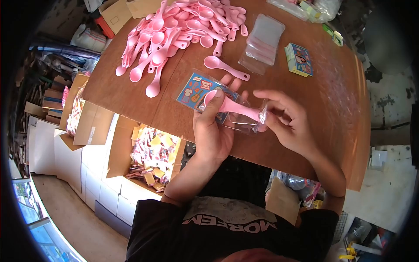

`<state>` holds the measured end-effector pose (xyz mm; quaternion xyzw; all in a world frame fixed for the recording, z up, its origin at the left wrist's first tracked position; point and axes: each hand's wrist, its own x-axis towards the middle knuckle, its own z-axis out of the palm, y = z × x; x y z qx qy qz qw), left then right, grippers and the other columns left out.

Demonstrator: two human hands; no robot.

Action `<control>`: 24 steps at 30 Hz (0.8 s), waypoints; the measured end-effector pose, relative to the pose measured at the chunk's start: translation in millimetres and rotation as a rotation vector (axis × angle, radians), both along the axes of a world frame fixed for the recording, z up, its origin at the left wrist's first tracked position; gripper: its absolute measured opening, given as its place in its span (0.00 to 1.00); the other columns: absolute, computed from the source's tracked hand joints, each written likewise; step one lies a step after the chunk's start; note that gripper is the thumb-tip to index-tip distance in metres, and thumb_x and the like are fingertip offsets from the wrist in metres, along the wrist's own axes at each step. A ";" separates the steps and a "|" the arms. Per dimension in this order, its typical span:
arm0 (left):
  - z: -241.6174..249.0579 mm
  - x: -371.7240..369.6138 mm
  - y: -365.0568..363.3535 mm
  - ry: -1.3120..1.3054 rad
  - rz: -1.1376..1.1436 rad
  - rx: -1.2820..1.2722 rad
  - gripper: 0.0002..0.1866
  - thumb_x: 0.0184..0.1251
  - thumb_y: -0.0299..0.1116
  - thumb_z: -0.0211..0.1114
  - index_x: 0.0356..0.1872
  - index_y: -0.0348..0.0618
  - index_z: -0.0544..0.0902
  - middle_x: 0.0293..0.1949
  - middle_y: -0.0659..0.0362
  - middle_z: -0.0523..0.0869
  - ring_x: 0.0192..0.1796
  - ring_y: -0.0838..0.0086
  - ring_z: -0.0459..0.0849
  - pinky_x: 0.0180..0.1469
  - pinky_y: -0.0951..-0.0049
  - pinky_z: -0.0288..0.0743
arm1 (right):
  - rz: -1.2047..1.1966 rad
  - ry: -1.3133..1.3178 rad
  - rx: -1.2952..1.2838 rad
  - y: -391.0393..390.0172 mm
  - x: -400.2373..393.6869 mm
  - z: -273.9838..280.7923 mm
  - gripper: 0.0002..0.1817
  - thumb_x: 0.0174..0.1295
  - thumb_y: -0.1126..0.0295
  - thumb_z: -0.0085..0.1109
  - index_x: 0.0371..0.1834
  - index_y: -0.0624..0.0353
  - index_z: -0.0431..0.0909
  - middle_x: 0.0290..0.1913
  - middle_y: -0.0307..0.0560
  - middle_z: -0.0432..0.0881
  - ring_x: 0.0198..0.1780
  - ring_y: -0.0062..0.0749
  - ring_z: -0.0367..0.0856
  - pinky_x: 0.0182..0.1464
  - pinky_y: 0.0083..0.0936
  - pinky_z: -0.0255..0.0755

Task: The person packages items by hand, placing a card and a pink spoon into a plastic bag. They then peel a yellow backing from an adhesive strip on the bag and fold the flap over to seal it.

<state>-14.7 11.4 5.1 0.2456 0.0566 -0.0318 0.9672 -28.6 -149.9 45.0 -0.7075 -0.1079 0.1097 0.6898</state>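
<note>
Pressing a pink spoon (pixel 238 108) against a blue card (pixel 190 94) and clear bag (pixel 249 125), the left hand (pixel 214 135) grips all three above the table (pixel 174 118). The right hand (pixel 288 124) seemingly pinches the bag near the spoon's end. Beyond lies a spoon heap (pixel 185 26).

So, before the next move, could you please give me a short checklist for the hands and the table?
1. Left hand steadies the spoon: ok, thumb on its bowl.
2. Right hand is at the handle end: ok, fingers on the plastic there.
3. Card is under the spoon: ok, printed side up.
4. Spoon is fully inside the plastic: cannot tell, the clear film hides its edges.
5. More bags are on the table: ok, beside the card stack.
6. All other spoons are in the pile: not ok, one lies apart, near the left hand.
</note>
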 end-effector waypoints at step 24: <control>16.4 0.8 -12.5 -0.765 0.088 0.865 0.30 0.61 0.27 0.67 0.62 0.33 0.66 0.59 0.48 0.72 0.63 0.65 0.69 0.66 0.64 0.60 | -0.399 -0.504 -0.341 -7.0 -6.0 69.6 0.06 0.60 0.77 0.61 0.36 0.70 0.80 0.24 0.39 0.80 0.22 0.13 0.75 0.23 0.10 0.66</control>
